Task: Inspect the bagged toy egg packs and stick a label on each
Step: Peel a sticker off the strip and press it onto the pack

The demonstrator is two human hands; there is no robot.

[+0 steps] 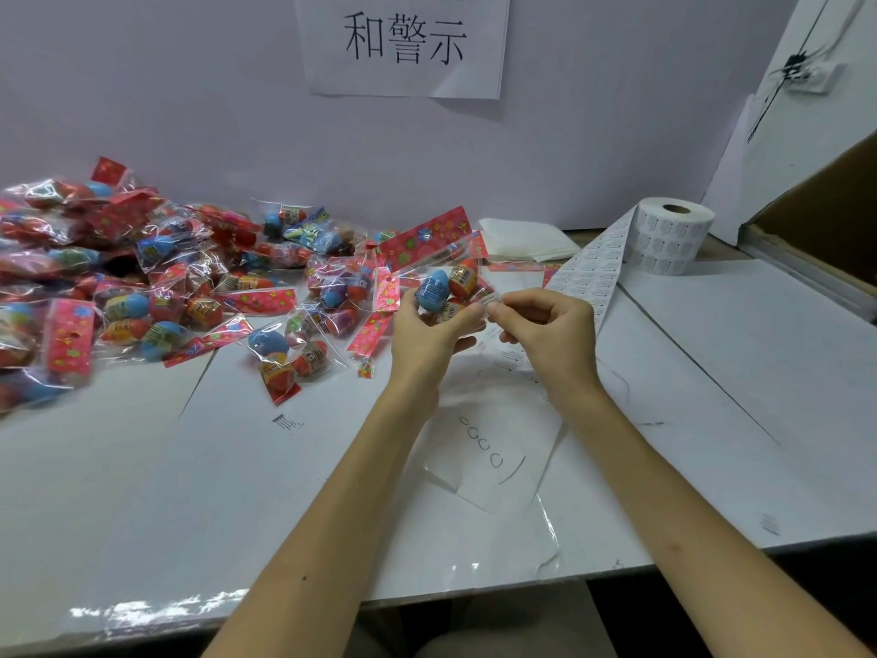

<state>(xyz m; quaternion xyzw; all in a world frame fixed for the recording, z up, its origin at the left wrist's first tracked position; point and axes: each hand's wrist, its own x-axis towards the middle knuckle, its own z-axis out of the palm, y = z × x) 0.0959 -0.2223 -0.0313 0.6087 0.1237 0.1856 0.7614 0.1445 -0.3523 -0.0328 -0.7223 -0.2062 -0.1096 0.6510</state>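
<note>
My left hand (427, 332) holds a clear bagged toy egg pack (443, 282) with a blue egg, orange eggs and a red flowered header, lifted above the white table (237, 467). My right hand (550, 332) pinches a small white label (489, 305) between thumb and forefinger right against the pack's lower right side. A roll of white labels (671, 235) stands at the back right, and its unrolled strip (588, 273) runs down towards my right hand. A heap of several more bagged egg packs (156, 277) covers the left of the table.
A stack of white sheets (527, 239) lies behind the held pack. A cardboard box (825, 206) stands at the far right edge. A paper sign (403, 40) hangs on the wall behind. Loose clear film (498, 448) with pen marks lies under my forearms.
</note>
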